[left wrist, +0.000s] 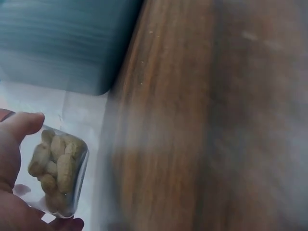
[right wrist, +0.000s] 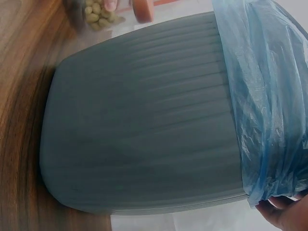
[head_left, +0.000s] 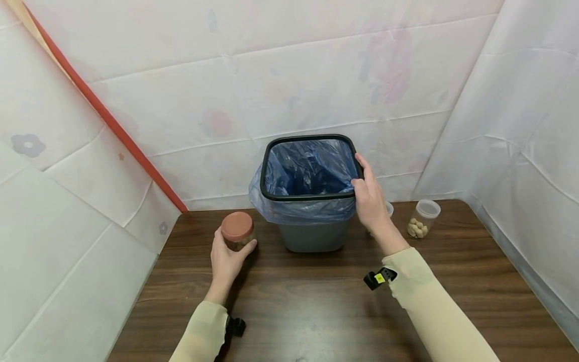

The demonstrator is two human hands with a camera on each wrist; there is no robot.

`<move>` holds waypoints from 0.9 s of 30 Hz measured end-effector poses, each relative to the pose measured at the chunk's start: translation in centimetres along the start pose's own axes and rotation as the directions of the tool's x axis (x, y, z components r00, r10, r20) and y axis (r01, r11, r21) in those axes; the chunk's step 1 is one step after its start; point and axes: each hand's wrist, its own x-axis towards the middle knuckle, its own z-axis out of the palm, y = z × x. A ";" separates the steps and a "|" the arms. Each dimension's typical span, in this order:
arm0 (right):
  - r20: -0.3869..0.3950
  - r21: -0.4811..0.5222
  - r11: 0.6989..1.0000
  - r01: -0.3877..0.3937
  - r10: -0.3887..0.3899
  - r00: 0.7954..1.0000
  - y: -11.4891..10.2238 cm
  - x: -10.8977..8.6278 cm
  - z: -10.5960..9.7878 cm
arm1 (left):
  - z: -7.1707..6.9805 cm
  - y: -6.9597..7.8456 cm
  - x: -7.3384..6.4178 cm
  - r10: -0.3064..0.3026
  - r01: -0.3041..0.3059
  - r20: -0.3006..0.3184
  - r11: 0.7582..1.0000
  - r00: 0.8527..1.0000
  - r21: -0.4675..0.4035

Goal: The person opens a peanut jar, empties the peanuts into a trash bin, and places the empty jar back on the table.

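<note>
My left hand (head_left: pixel 226 261) grips a clear jar with a terracotta-coloured screw lid (head_left: pixel 237 225), left of the bin. Peanuts in their shells (left wrist: pixel 60 163) show through its wall in the left wrist view. With its thumb and fingers, my right hand (head_left: pixel 372 201) holds the right side of the black rim (head_left: pixel 309 197) of a grey trash bin (head_left: pixel 313 238). A blue plastic bag (head_left: pixel 280 213) lines the bin and hangs over its outside. In the right wrist view, the right fingers (right wrist: pixel 279 214) lie at the bag's lower edge.
A clear jar with a whitish lid (head_left: pixel 423 219), partly filled with pale nuts, stands at the back right. Another whitish-lidded jar (head_left: pixel 389 208) is mostly hidden behind my right hand. White patterned cloth (head_left: pixel 217 100) rises behind the brown wooden table (head_left: pixel 298 301).
</note>
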 end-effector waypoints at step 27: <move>0.096 0.007 0.999 -0.052 0.051 0.994 0.0 -0.2 -1.2 | -0.2 5.3 -7.9 0.316 -0.309 0.074 0.947 0.946 -0.089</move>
